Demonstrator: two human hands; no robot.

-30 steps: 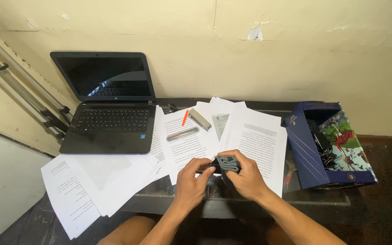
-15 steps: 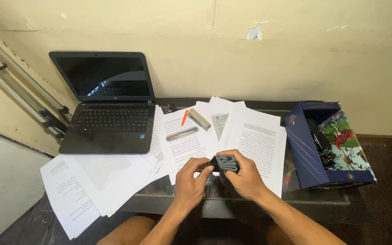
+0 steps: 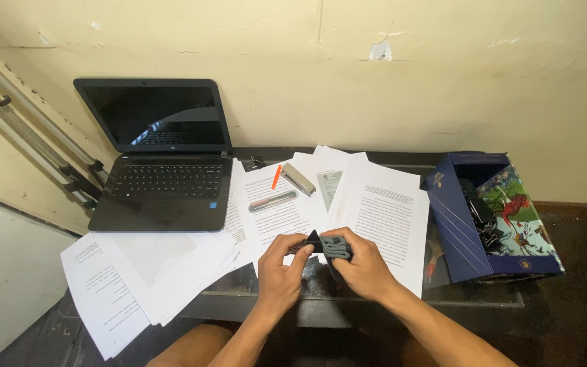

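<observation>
You've got a small dark tool (image 3: 314,245) with a grey grip pinched between both hands at the desk's front edge, just over the papers (image 3: 382,211). Right hand (image 3: 361,266) wraps the grip, left hand (image 3: 281,272) pinches the other end. Looks like you're mid-fiddle, opening or loading it, so steady fingertip control comes next.
</observation>
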